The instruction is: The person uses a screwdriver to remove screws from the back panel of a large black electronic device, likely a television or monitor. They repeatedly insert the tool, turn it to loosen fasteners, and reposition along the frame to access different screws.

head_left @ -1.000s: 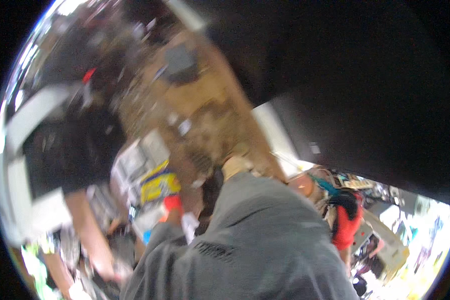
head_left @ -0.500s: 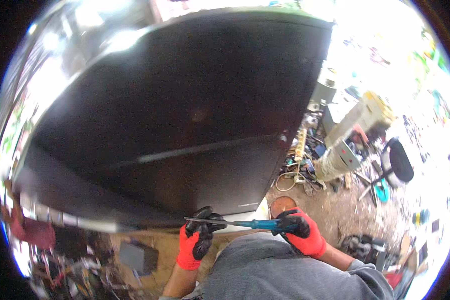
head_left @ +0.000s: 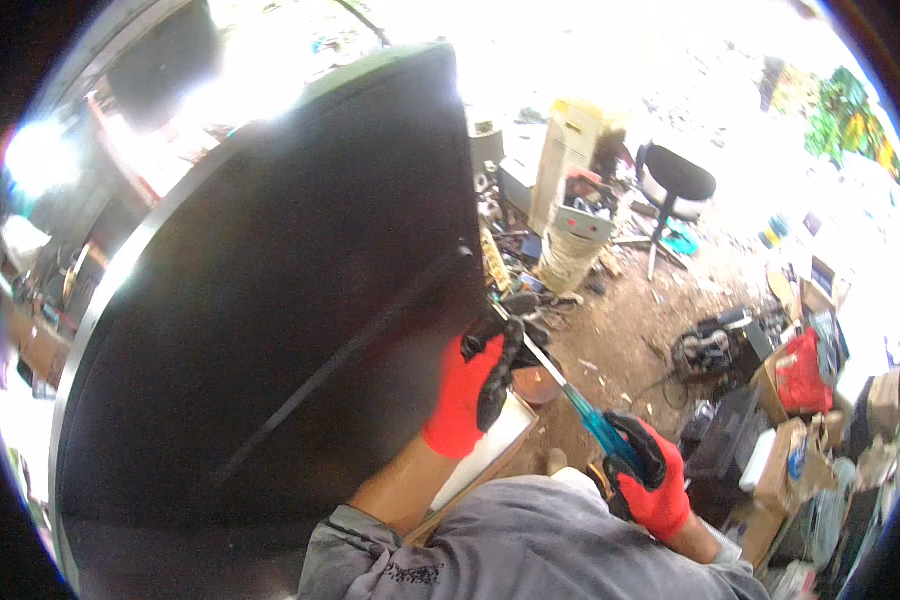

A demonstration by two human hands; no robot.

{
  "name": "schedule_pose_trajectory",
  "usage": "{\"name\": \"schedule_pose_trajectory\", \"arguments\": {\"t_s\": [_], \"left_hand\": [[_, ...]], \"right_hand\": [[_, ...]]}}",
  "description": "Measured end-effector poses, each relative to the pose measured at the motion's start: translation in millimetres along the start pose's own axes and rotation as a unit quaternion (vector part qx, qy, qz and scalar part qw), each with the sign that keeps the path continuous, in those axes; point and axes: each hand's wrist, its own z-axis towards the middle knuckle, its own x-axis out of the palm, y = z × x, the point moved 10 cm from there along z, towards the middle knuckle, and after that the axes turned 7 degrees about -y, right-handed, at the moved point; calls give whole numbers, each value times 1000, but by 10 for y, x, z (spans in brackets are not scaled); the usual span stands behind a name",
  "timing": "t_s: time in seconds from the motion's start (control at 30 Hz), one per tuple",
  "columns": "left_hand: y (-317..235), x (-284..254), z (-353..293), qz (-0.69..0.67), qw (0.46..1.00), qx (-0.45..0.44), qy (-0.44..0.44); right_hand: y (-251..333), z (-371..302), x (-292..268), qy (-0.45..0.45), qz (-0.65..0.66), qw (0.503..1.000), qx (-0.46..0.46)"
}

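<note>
A large black flat panel [head_left: 300, 260], which looks like a television screen, fills the left and middle of the view. My right hand [head_left: 650, 475], in a red and black glove, is wrapped round the teal handle of a screwdriver [head_left: 592, 420]. Its long metal shaft slants up and left to the panel's right edge. My left hand [head_left: 470, 390], gloved the same way, is closed about the shaft near the tip, beside that edge. Part of its grip is hidden, and the exact spot the tip touches cannot be made out.
A white-topped surface [head_left: 490, 450] lies under the panel's near edge. A reddish-brown round object [head_left: 537, 384] is on the dirt floor beside it. Beyond are a filled sack [head_left: 575, 250] and a black stool [head_left: 675, 172]. Cardboard boxes and a red bag [head_left: 805, 372] crowd the right.
The view has swung right. Both hands have gone from the panel's near edge to its right edge, and the screwdriver has turned from nearly level to a steep slant.
</note>
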Motion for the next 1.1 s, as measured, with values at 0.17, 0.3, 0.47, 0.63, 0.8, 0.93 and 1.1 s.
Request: {"name": "schedule_pose_trajectory", "arguments": {"t_s": [0.17,0.3,0.47,0.63,0.8,0.93,1.1], "left_hand": [[-176,215,98,-29,999,13,40],[-131,189,115,-60,997,-17,38],[-159,293,137,-77,996,-21,42],[-159,261,170,-117,992,7,34],[-57,140,206,-147,989,22,13],[-176,228,170,-94,995,38,-10],[-282,234,153,-57,997,46,-6]], "right_hand": [[152,17,71,-47,-34,996,-65],[184,75,76,-52,-45,994,-84],[160,114,22,-38,-18,997,-71],[130,203,3,-24,9,999,-44],[132,257,-7,-22,-4,995,-96],[45,266,-8,6,58,998,-14],[-26,235,47,29,130,991,32]]}}
